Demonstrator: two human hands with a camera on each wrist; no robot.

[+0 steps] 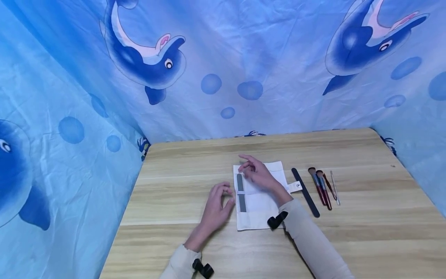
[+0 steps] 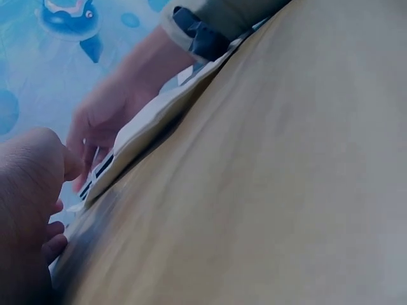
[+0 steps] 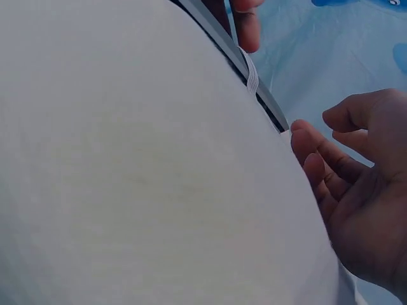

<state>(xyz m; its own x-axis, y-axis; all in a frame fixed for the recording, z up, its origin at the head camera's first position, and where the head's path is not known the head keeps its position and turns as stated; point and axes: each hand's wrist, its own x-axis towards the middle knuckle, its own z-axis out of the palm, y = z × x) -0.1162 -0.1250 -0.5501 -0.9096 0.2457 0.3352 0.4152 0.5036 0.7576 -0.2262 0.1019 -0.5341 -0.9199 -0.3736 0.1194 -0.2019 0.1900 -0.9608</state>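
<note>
A white fabric roll-up case (image 1: pixel 258 221) lies unfolded on the wooden table. Along its left side runs a grey nail file (image 1: pixel 242 203), tucked under a white elastic loop (image 3: pixel 252 71). Above the upper part of the case hovers my right hand (image 1: pixel 259 175), fingers loosely bent near the file's top end and holding nothing. In the right wrist view, its fingertips (image 3: pixel 300 136) are close to that end. My left hand (image 1: pixel 214 209) is at the case's left edge, fingers relaxed and gripping nothing; whether it touches the edge I cannot tell.
Right of the case lies a black nail file (image 1: pixel 306 192), beside the case's snap strap (image 1: pixel 295 186). Farther right are two makeup brushes (image 1: pixel 318 188), a thin brown tool (image 1: pixel 329 185) and a slim metal stick (image 1: pixel 335 188). A blue dolphin curtain (image 1: pixel 226 46) surrounds the table (image 1: pixel 167 205).
</note>
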